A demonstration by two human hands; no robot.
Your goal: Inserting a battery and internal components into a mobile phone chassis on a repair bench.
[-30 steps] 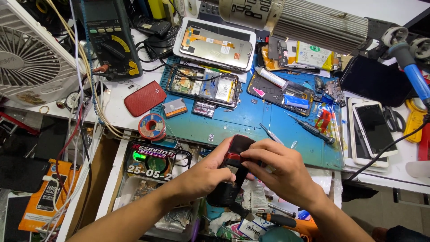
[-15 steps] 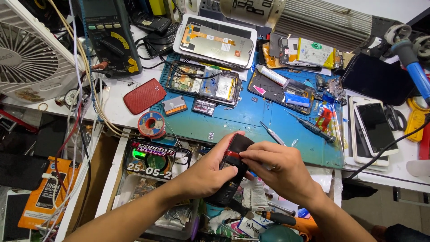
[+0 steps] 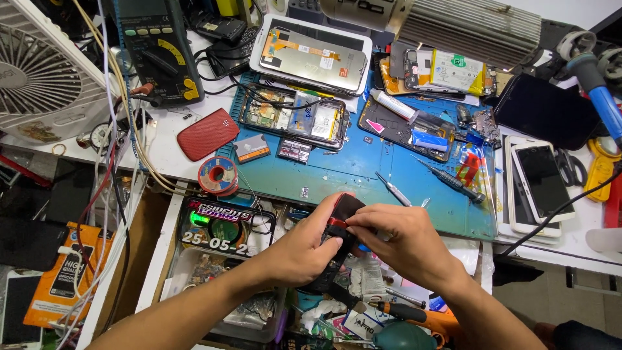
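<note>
Both my hands hold a small black phone [image 3: 345,209] with a red band over an open drawer at the front edge of the blue work mat [image 3: 337,172]. My left hand [image 3: 299,249] wraps it from below and the left. My right hand [image 3: 403,241] pinches its upper part from the right, fingertips on the red band. Most of the phone is hidden by my fingers.
An opened phone [image 3: 295,116], a red back cover [image 3: 208,134], a solder spool [image 3: 218,175], a loose battery [image 3: 251,148], tweezers [image 3: 392,188] and a screwdriver [image 3: 450,180] lie around the mat. A multimeter [image 3: 155,48] and fan [image 3: 39,78] stand at the left. The drawer [image 3: 214,272] holds clutter.
Both hands stay on the black phone. They have shifted slightly with the head's movement, and the grip looks the same.
</note>
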